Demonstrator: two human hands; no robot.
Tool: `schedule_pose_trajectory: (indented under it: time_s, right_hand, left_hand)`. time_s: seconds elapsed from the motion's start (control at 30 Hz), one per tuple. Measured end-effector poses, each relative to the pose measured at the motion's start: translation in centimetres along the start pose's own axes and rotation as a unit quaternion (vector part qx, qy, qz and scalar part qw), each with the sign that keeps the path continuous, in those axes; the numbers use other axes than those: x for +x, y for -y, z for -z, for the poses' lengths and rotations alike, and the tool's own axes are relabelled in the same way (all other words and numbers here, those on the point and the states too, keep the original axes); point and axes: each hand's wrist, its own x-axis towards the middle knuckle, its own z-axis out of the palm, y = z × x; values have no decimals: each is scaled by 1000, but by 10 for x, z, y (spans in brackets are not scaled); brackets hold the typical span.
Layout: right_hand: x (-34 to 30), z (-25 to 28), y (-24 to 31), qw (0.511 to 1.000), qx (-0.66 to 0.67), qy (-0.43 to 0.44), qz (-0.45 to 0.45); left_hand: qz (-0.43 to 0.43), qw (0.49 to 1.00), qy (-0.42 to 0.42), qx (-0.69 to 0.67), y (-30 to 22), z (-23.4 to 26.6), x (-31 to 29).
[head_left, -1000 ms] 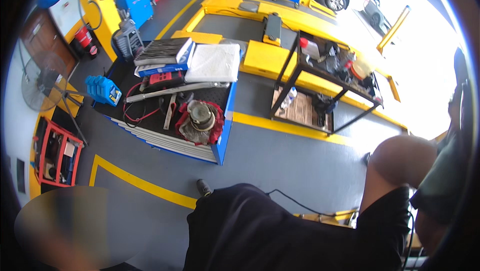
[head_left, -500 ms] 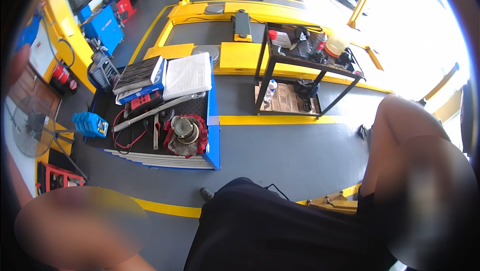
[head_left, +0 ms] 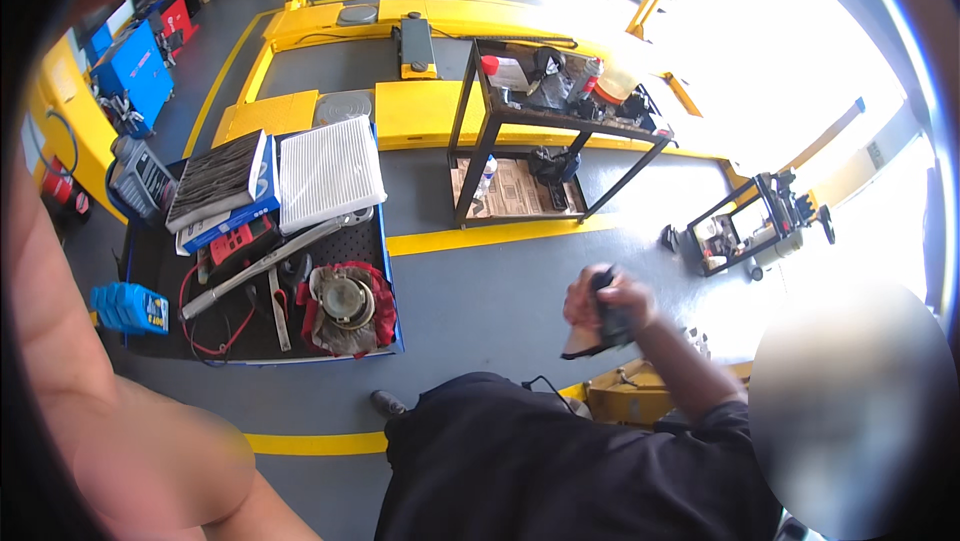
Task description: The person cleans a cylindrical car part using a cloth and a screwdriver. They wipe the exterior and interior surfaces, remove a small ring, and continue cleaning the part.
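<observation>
Grey floor. My left forearm fills the left edge; both my hands are out of frame, grip not visible. Blue table nearby carries a white filter. Right: co-worker's hand clutches a dark object.

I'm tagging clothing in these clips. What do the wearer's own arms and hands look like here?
Only the left arm shows, a large blurred shape close to the lens along the left rim. It is bare, with no sleeve, glove or watch visible. Neither of the wearer's hands is in view. The hand at centre right belongs to another person in a black short-sleeved shirt.
</observation>
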Motion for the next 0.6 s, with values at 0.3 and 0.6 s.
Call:
schedule_pose_trajectory:
  time_s: [0.3, 0.6]
  right_hand:
    - [-149, 81, -224, 820, 434, -358, -107]
    - [-135, 259, -167, 781, 504, -361, 74]
  left_hand:
    - [-75, 990, -18, -115, 86, -123, 96]
    - [17, 965, 40, -260, 147, -352, 232]
